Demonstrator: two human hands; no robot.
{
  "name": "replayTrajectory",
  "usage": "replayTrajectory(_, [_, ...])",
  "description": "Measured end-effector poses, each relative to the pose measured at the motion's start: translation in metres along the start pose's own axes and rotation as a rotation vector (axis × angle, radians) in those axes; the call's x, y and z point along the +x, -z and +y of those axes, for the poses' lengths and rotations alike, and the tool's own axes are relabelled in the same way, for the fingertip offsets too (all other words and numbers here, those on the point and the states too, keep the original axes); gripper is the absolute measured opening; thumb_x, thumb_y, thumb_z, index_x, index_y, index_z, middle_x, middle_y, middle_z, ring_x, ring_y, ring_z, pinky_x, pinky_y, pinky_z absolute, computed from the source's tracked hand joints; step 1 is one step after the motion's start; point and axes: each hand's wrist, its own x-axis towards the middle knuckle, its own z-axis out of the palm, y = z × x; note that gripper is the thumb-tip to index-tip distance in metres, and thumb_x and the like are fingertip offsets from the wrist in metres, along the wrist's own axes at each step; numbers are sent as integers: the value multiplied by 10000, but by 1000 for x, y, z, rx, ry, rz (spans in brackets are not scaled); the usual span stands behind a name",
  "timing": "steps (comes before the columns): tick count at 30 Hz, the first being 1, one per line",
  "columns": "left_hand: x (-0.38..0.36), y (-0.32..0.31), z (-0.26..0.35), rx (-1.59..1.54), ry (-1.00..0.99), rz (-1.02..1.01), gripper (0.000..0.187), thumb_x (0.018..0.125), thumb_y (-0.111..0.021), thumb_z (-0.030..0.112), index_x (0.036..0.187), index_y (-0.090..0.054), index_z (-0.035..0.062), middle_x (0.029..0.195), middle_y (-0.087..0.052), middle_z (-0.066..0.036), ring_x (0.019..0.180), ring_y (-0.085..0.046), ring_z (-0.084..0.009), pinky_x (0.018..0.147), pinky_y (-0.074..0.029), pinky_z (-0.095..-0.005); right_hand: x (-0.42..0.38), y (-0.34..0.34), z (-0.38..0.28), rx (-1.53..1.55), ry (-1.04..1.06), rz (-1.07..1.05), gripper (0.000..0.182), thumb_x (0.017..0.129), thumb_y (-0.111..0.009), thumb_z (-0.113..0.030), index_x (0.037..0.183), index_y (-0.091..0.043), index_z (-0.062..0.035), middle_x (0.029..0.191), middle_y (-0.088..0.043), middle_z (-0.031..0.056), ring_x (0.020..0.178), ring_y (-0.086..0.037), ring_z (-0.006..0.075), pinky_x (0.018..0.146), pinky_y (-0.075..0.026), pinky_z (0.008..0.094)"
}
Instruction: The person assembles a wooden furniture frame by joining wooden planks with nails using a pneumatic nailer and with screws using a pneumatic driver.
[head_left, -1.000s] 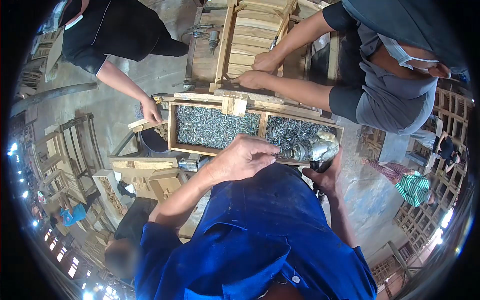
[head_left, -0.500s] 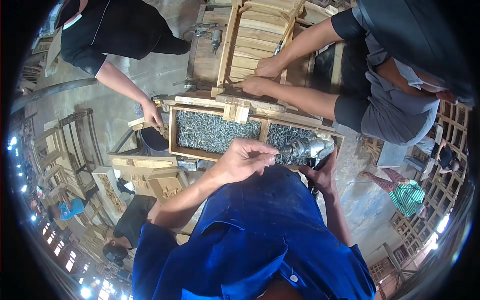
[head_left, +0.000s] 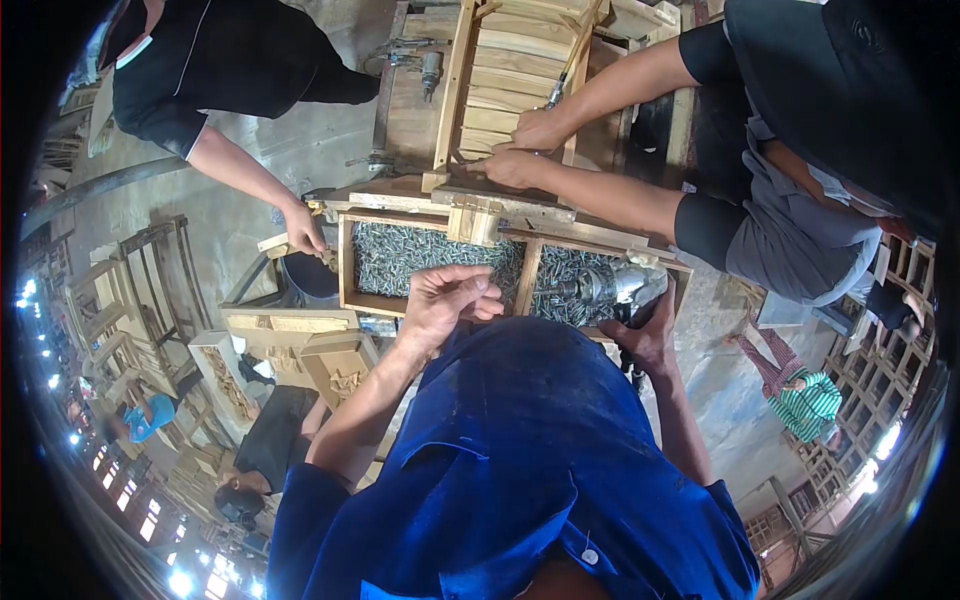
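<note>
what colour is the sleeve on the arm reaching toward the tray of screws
Blue: the sleeve is bright blue, seen best in the head view, near the tray.

A woodworking workshop: a wooden tray of screws (head_left: 420, 255) lies by the hands, slatted wooden frames (head_left: 505, 70) just beyond, stacked chair frames (head_left: 130, 300) all around.

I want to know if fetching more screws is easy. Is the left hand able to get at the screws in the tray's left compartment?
Probably yes: the left hand hovers at the tray edge, with the screws uncovered.
</note>
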Motion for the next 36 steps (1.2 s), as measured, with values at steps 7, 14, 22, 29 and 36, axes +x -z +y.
replayTrajectory(7, [4,-6,-12,48,-12,-1,234,997,-621,215,1059,-703,4,684,-687,-73,487,-617,-103,388,-436,-223,-14,-6,-8,-97,49,-3,987,596,-878,-145,1393,-319,16,1250,-540,191,1152,-551,276,1020,-437,393])
replayTrajectory(14, [12,13,-39,-46,-135,-118,227,1028,-563,194,1003,-699,15,622,-530,25,471,-380,-55,425,-284,-224,-30,-11,-3,-162,67,3,1037,604,-886,-185,1422,-287,34,1275,-528,214,1187,-545,302,1036,-431,403])
replayTrajectory(22, [-20,-17,-11,195,-193,-194,144,960,-630,55,1047,-691,-43,785,-692,-69,671,-660,-112,627,-548,-252,-40,-12,-15,-130,63,6,1034,616,-873,-193,1430,-281,43,1278,-529,214,1191,-546,292,1044,-426,398])
replayTrajectory(29, [-21,-12,-28,159,-219,-232,133,939,-655,31,1040,-694,-48,831,-725,-139,716,-712,-166,669,-584,-274,-49,-12,-15,-193,102,29,1027,618,-869,-180,1427,-280,49,1284,-526,203,1192,-541,276,1047,-419,384])
replayTrajectory(36, [-28,-12,-26,70,-236,-255,146,941,-659,40,1052,-709,-39,847,-737,-156,705,-714,-182,689,-588,-300,-49,-17,-6,-92,68,15,1034,611,-875,-175,1422,-277,56,1292,-524,199,1197,-537,269,1047,-417,380])
